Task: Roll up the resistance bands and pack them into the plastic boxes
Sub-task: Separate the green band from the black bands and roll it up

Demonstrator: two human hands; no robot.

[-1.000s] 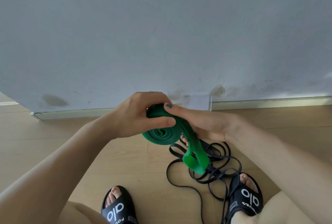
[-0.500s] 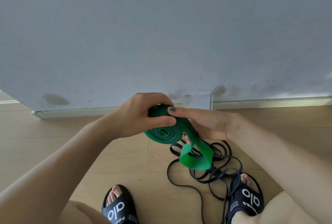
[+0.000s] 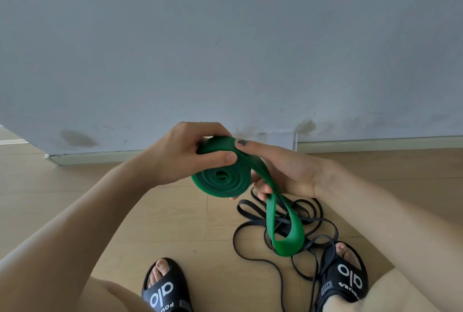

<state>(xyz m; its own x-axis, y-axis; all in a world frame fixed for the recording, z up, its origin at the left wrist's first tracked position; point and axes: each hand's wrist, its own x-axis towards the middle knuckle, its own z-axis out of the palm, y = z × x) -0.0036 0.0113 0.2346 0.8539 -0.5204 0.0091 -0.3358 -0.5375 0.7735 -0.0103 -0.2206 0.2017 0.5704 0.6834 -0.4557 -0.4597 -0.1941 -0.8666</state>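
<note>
Green resistance band (image 3: 221, 181) mostly coiled, held in air above floor (image 3: 175, 224). Left hand (image 3: 185, 154) fingers grip coil, thumb across top. Right hand (image 3: 283, 174) fingers pinch loose tail, which hangs in loop. Black bands (image 3: 295, 234) tangled on floor beneath green band, reaching right sandal (image 3: 345, 279).
</note>
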